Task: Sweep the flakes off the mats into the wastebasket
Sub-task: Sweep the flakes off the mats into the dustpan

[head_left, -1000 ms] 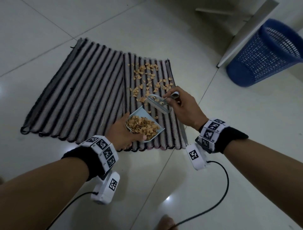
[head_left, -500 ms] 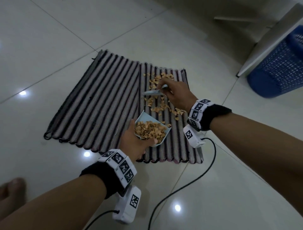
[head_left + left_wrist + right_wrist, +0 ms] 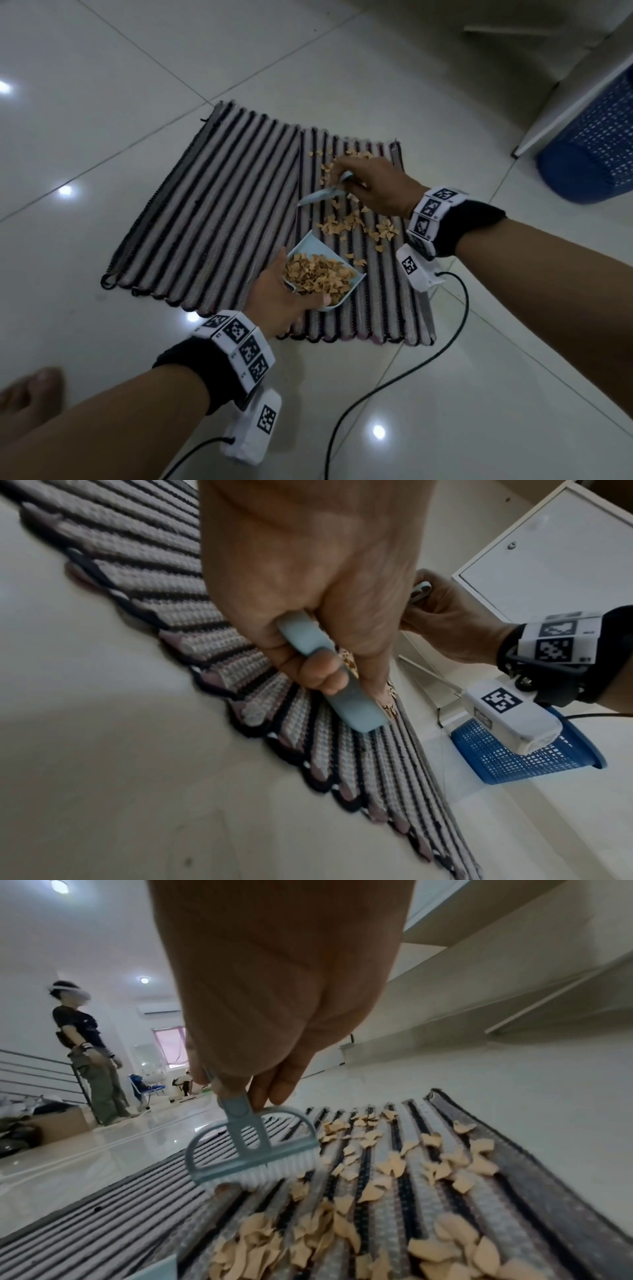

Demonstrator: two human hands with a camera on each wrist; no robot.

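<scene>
A person's right hand (image 3: 378, 190) pinches the handle of a small pale-blue plastic brush (image 3: 251, 1146), white bristles down among tan paper-like flakes (image 3: 346, 224) scattered on the right of two striped woven mats (image 3: 219, 219) laid side by side on the glossy white tiled floor (image 3: 102, 102). The left hand (image 3: 279, 296) grips a pale-blue plastic dustpan (image 3: 329, 251) heaped with flakes, resting on the mat's near part. A blue mesh plastic wastebasket (image 3: 596, 144) stands well apart, at right
</scene>
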